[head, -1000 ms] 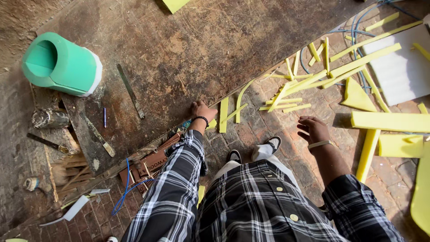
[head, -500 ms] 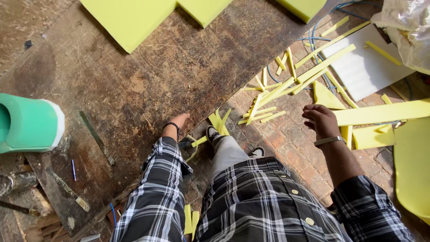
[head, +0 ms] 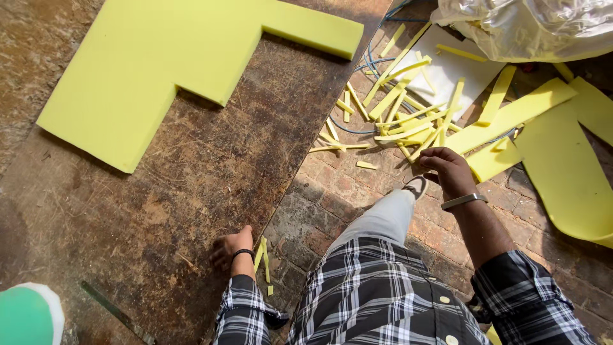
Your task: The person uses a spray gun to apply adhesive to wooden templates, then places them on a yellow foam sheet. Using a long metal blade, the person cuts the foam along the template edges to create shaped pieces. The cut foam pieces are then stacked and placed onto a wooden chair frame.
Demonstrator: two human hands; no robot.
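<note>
Hands: our left hand (head: 231,248) presses flat and open on the desk (head: 191,185) edge, holding nothing; our right hand (head: 447,167) hangs loosely curled, empty, above the brick floor (head: 332,191).
Foam sheet (head: 153,70): on the desk, well apart from our left hand.
Foam strips (head: 402,121): scattered on the floor near our right hand.
Thin strips (head: 263,257): just beside our left wrist.

foam strips (head: 262,255) | thin, yellow, short | lying at worktable (head: 191,191) edge, beside left hand (head: 231,246)
</note>
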